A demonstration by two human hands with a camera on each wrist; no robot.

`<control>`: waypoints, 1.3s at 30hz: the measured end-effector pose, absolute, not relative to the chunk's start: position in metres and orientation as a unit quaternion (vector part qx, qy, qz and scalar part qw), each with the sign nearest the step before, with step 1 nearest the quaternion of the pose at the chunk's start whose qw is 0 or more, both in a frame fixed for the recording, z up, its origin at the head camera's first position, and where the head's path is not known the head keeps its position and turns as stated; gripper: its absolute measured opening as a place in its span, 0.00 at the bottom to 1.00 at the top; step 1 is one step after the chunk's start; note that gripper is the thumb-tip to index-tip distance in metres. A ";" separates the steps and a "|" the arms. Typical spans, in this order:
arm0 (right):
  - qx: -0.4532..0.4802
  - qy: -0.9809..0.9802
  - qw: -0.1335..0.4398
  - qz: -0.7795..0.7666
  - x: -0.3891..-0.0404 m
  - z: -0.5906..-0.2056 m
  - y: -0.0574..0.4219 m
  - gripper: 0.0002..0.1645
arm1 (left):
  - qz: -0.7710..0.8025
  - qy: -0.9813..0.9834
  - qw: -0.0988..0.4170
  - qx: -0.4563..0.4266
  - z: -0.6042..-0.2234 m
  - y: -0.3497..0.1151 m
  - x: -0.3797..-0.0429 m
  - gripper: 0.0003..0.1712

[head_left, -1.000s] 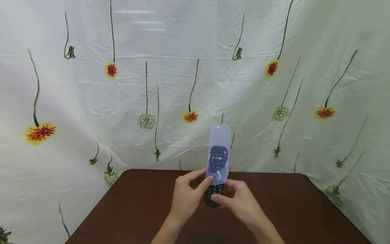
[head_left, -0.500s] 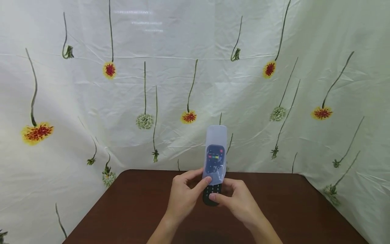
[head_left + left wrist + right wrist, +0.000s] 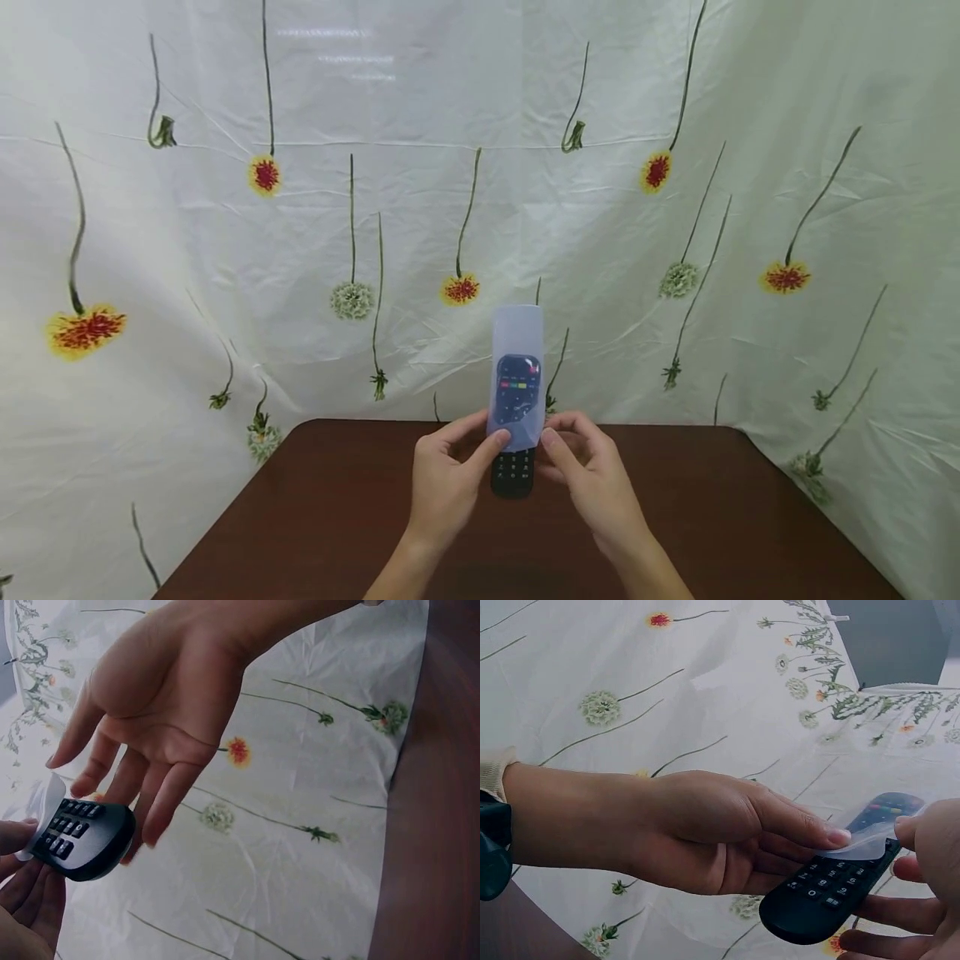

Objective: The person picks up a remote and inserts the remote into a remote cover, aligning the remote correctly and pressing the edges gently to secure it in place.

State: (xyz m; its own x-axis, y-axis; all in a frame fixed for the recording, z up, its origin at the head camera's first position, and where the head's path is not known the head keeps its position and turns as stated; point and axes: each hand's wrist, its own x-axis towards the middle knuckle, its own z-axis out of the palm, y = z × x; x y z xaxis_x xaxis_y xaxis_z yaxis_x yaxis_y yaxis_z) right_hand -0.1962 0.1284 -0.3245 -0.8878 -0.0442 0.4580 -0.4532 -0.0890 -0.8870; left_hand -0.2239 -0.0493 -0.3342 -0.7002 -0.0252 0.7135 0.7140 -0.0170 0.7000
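Note:
A black remote control [image 3: 513, 482] stands nearly upright in front of me, its upper part inside a translucent plastic sleeve [image 3: 517, 329]. The sleeve reaches past the remote's top, while the lower number keys stay bare. My left hand [image 3: 447, 475] pinches the sleeve's lower left edge, thumb in front. On the other side my right hand [image 3: 596, 479] pinches the sleeve's lower right edge between thumb and fingers. In the right wrist view the right thumb [image 3: 838, 838] lies on the sleeve's open edge, just above the number keys. Fingers behind the remote are partly hidden.
A dark brown table [image 3: 337, 500] lies below the hands. White cloth [image 3: 420, 208] printed with flowers hangs behind it and along both sides. A grey area [image 3: 892, 641] shows past the cloth in the right wrist view.
My right thumb has moved up from the remote's bare lower keys to the sleeve's lower right edge. The remote and both hands have shifted slightly left in view.

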 end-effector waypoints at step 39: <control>0.095 -0.649 0.364 0.661 -0.199 -0.329 0.125 0.08 | -0.636 -0.692 0.037 -0.340 -0.343 -0.041 -0.225 0.12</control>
State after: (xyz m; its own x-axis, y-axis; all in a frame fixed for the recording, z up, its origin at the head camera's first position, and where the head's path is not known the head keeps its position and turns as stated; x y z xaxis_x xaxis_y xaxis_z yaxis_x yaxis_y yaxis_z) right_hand -0.1992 0.1249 -0.3286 -0.7177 0.3577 0.5975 -0.6037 0.1080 -0.7898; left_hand -0.2246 -0.0414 -0.3428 -0.7661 0.4243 0.4828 0.5172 -0.0390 0.8550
